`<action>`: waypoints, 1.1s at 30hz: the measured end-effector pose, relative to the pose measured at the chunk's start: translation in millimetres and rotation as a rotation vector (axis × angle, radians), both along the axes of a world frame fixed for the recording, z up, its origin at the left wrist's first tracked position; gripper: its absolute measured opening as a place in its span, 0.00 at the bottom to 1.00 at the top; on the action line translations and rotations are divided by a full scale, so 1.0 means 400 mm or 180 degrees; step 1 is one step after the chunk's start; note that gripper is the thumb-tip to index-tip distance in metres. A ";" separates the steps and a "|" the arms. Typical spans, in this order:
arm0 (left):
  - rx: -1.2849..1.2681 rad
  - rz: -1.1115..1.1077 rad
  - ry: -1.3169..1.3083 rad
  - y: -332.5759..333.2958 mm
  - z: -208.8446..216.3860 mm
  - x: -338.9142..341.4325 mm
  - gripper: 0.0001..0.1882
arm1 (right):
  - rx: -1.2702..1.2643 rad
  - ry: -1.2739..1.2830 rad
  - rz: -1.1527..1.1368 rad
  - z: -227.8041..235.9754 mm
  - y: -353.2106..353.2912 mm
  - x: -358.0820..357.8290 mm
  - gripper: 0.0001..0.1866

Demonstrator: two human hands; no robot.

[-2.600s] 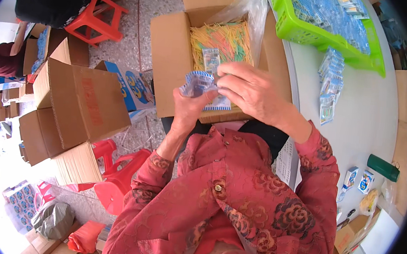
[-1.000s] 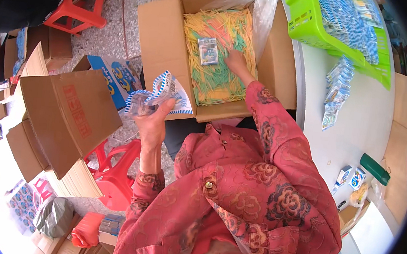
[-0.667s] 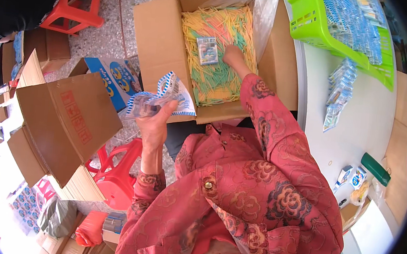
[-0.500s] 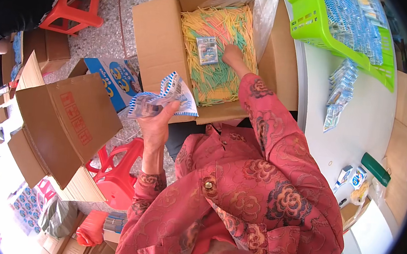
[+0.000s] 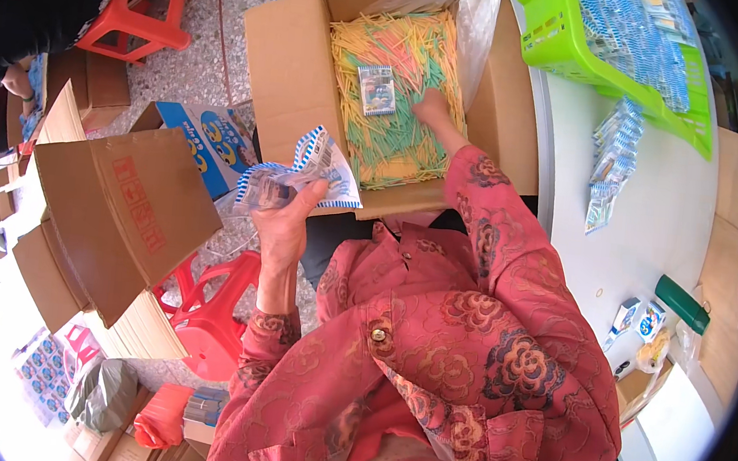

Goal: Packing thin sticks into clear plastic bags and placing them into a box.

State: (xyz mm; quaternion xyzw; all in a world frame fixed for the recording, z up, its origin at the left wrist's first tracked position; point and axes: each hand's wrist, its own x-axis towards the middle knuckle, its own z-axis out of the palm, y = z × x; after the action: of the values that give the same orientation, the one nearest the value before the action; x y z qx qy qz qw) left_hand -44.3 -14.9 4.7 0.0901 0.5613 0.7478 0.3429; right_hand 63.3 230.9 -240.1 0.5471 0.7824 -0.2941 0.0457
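While I watch from my distant post, the left hand (image 5: 284,222) pinches blue-striped pouches (image 5: 334,178) under its thumb, just beside the near left corner of a cardboard box (image 5: 403,202). Box contents: a loose, tangled bed of thin, straight sticks (image 5: 392,148) in yellow, green and pink. A flat rectangular packet (image 5: 376,90) lies on top of them. The right hand (image 5: 434,111) reaches in, touching the sticks right of the packet; its fingertips are hidden, so I cannot tell whether they grip any. Crinkled clear plastic (image 5: 474,18) drapes the box's far right corner. Right of it, a slotted lime-green basket (image 5: 544,47) holds heaped glossy packets (image 5: 639,56); an overlapping row of packets (image 5: 614,161) lies on the smooth, pale table (image 5: 578,268).
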 end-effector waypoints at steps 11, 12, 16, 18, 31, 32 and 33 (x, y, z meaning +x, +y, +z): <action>-0.0016 -0.0055 -0.0028 -0.037 -0.002 0.031 0.13 | -0.3352 0.1502 -0.0520 0.080 -0.015 0.118 0.08; 0.0040 -0.0110 -0.0070 -0.038 -0.002 0.034 0.13 | -0.3374 0.1364 -0.0156 0.082 -0.030 0.133 0.08; 0.0159 -0.0239 -0.0104 -0.032 0.015 0.053 0.14 | -0.2986 0.0029 0.1107 0.084 -0.133 0.171 0.10; 0.0157 -0.0254 -0.0058 -0.036 0.018 0.057 0.13 | -0.2989 0.0090 0.1132 0.109 -0.136 0.168 0.10; -0.0043 -0.0726 0.0455 -0.012 0.013 0.086 0.08 | -0.1945 0.2046 0.0397 0.530 -0.104 0.146 0.12; -0.0044 -0.0807 0.0484 -0.005 0.014 0.088 0.08 | -0.1760 0.2268 0.0298 0.576 -0.104 0.147 0.11; -0.0057 -0.0876 0.0519 0.000 0.015 0.088 0.09 | -0.1752 0.2274 0.0302 0.632 -0.113 0.147 0.11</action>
State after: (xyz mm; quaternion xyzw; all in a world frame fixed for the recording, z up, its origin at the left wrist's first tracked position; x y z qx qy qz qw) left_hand -9.1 -15.0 10.9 0.2235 0.5762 0.6790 0.3962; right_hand 122.0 185.6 12.5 0.3423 0.6660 -0.6591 -0.0699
